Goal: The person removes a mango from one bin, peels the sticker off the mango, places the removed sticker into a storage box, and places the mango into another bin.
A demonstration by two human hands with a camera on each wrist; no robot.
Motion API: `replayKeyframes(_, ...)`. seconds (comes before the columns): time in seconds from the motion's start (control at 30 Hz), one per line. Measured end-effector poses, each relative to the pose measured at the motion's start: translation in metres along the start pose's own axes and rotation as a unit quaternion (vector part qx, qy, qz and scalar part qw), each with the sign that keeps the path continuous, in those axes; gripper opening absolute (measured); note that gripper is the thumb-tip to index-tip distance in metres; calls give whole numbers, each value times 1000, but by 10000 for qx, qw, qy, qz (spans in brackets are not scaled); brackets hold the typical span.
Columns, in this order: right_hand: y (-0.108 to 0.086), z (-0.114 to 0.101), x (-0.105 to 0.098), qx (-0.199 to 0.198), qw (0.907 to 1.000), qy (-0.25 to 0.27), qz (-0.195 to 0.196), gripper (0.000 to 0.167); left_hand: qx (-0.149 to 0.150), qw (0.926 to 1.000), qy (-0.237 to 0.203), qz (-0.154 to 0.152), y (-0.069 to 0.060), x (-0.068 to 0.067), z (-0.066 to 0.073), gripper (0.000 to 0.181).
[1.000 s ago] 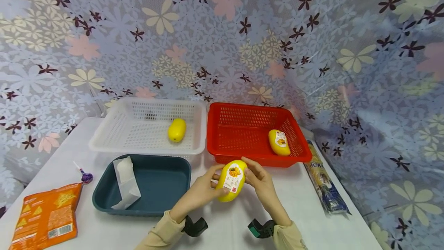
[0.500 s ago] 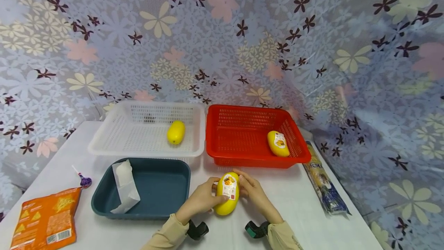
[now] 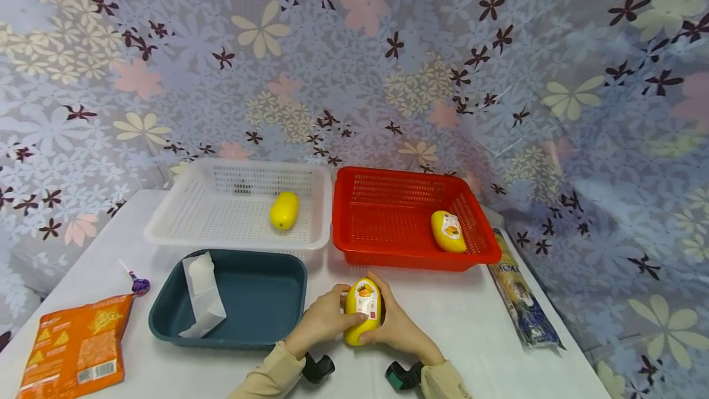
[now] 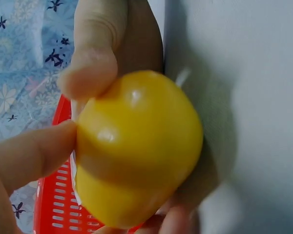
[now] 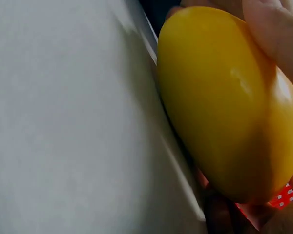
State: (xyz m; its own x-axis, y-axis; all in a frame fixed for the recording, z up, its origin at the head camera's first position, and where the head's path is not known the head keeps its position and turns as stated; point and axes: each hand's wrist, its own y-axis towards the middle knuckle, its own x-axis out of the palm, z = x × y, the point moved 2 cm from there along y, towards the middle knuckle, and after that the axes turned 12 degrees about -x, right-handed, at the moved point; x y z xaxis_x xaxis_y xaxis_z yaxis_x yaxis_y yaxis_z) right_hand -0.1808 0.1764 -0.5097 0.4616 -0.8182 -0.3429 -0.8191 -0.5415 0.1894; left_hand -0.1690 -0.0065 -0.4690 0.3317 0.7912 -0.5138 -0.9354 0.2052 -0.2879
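Yellow fruit [image 3: 357, 334]: held between both hands in front of the baskets, its printed label [image 3: 366, 298] turned up; whether the worktop [image 3: 476, 325] is touched by it cannot be told.
Left hand [image 3: 322, 320]: fingers [image 3: 339, 292] curved round one side of the fruit, with the thumb [image 3: 354, 319] pressed on its upper face near the label.
Right hand [image 3: 400, 326]: fingers [image 3: 380, 282] wrapped round the other side, with the thumb [image 3: 372, 337] laid near its lower end.
Sleeves [image 3: 272, 374]: beige, worn on both arms; a dark device [image 3: 318, 369] is seen just beside the left one.
White basket [image 3: 232, 217]: placed at the back on the left; a second yellow fruit [image 3: 285, 210] is held in it, toward the right.
Red basket [image 3: 382, 220]: set just beside the white one; a third fruit [image 3: 448, 231], labelled, is contained at its right end.
Dark blue tray [image 3: 257, 300]: placed before the white basket, with a white paper packet [image 3: 204, 294] laid along its left part.
Left edge: an orange bag [image 3: 77, 346] and a purple lollipop [image 3: 140, 286] are laid near each other.
Right edge: a long packet [image 3: 523, 300] is laid aslant.
Backdrop: covered by flowered cloth [image 3: 354, 66].
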Motion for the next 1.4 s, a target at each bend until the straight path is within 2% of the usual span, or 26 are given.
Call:
replayKeyframes(0.1, -1, 1, 2, 41, 9999, -93, 77, 119, 206, 9997, -98, 56, 2, 2, 0, 64)
replayKeyframes(0.2, 0, 1, 3, 81, 9998, -118, 108, 118, 451, 9983, -210, 295, 4, 4, 3, 56)
replayKeyframes(0.3, 0, 1, 3, 131, 9997, -156, 120, 118, 552, 9963, -310, 581, 6, 4, 6, 48)
replayKeyframes(0.6, -1, -1, 2, 168, 9995, -260, 115, 118, 420, 9889, -520, 1329, 18, 10, 13, 20)
replayKeyframes(0.77, 1, -1, 4, 139, 9992, -350, 158, 115, 279, 9790, -217, 2007, 24, 11, 16, 6)
replayKeyframes(0.93, 1, -4, 6, 140, 9991, -290, 293, 114, 402, 9716, 43, 2332, 23, 11, 19, 5)
replayKeyframes(1.03, 1, -7, 8, 132, 9989, -311, 339, 114, 608, 9670, 189, 2467, 19, 11, 20, 5)
replayKeyframes(1.13, 2, -7, 8, 92, 9986, -413, 327, 112, 840, 9654, 63, 2469, 12, 10, 25, 5)
replayKeyframes(1.2, 2, -6, 8, 53, 9986, -440, 285, 108, 1137, 9666, -290, 2277, 1, 7, 36, 7)
replayKeyframes(1.27, 2, -5, 8, 112, 9994, -256, 211, 99, 1532, 9644, -782, 2006, -14, 0, 51, 10)
replayKeyframes(1.3, 2, -4, 8, 135, 9996, -152, 175, 93, 1811, 9589, -1067, 1908, -24, -6, 59, 11)
replayKeyframes(1.37, 1, -3, 9, 256, 9995, -4, 179, 92, 2231, 9450, -1458, 1894, -42, -20, 70, 12)
replayKeyframes(1.4, 1, -3, 9, 325, 9993, 3, 200, 93, 2324, 9405, -1550, 1933, -50, -27, 73, 11)
